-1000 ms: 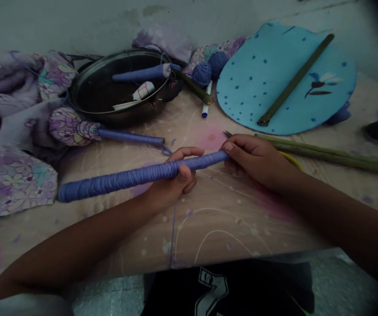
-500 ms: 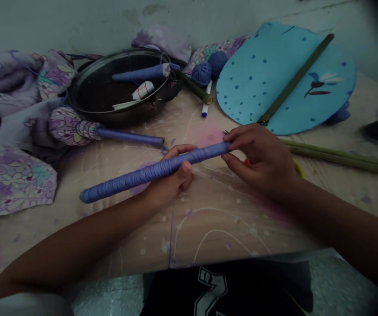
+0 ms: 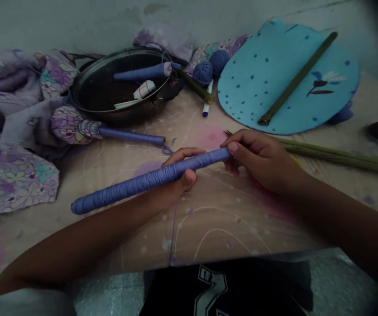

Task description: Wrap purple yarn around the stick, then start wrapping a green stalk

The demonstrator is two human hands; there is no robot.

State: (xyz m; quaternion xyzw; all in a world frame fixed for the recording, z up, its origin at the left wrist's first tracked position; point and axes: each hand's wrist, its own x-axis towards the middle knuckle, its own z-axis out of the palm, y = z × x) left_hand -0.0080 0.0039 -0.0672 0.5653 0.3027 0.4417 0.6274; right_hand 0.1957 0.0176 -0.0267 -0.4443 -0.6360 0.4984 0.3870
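Note:
A long stick wrapped in purple yarn [image 3: 132, 186] lies slanted across the middle, low end at the left. My left hand [image 3: 177, 175] is curled round its middle, thumb under it. My right hand [image 3: 261, 160] is closed on the stick's right end, fingers pinched at the tip. A thin purple strand [image 3: 173, 232] hangs from under my left hand down toward my lap.
A dark metal pan [image 3: 123, 85] at the back holds another wrapped stick and a small spool. Two yarn balls [image 3: 210, 68], a marker [image 3: 206, 105], a blue spotted fan [image 3: 284, 74], green stalks [image 3: 336, 156] and floral cloth [image 3: 20, 131] lie around on the patterned surface.
My right hand let go of the stick's end half a second ago, then closed on it again. The stick slid right and back a little left.

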